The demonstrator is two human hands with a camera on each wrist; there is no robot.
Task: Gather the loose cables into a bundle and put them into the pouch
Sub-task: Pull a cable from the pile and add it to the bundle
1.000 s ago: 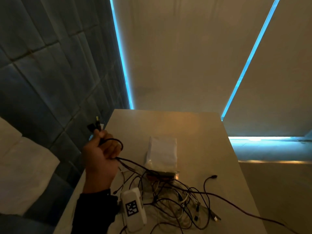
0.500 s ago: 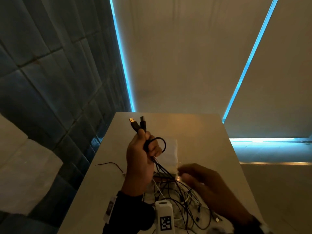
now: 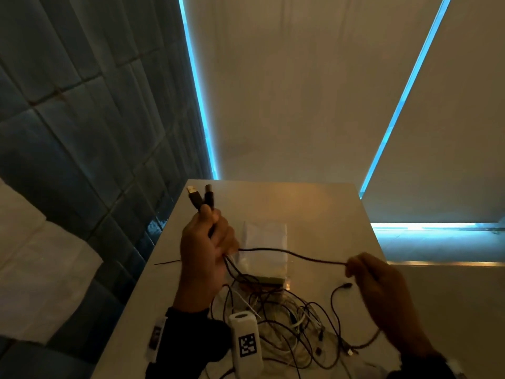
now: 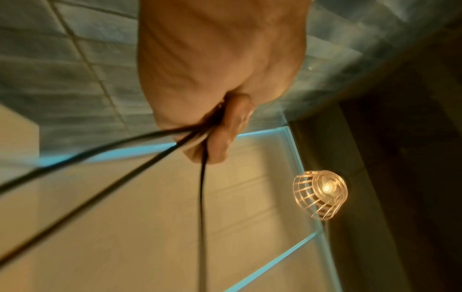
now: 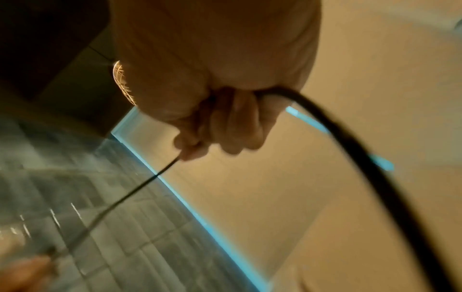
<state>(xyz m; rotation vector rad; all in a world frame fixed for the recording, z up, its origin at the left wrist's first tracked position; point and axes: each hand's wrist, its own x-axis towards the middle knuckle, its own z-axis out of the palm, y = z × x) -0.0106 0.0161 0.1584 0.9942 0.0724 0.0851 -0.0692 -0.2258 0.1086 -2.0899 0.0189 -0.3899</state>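
Note:
My left hand (image 3: 207,242) is raised over the table and grips black cables; two plug ends (image 3: 200,198) stick up above the fist. One black cable (image 3: 289,254) runs from that fist to the right, where my right hand (image 3: 363,272) pinches it. In the left wrist view the left hand (image 4: 215,126) holds three black strands. In the right wrist view the right hand (image 5: 200,146) is curled round the black cable (image 5: 350,150). A tangle of black and white cables (image 3: 289,318) lies on the table near me. The pale pouch (image 3: 266,242) lies flat behind it.
The light table (image 3: 322,209) ends at a blue tiled wall (image 3: 82,132) on the left and a pale wall with blue light strips behind. A thin black cable end (image 3: 166,262) lies by the table's left edge. A caged lamp (image 4: 321,190) glows overhead.
My left hand moved right from the table's left edge to above its middle with the plugs. My right hand came into view, took one black cable and drew it out to the right.

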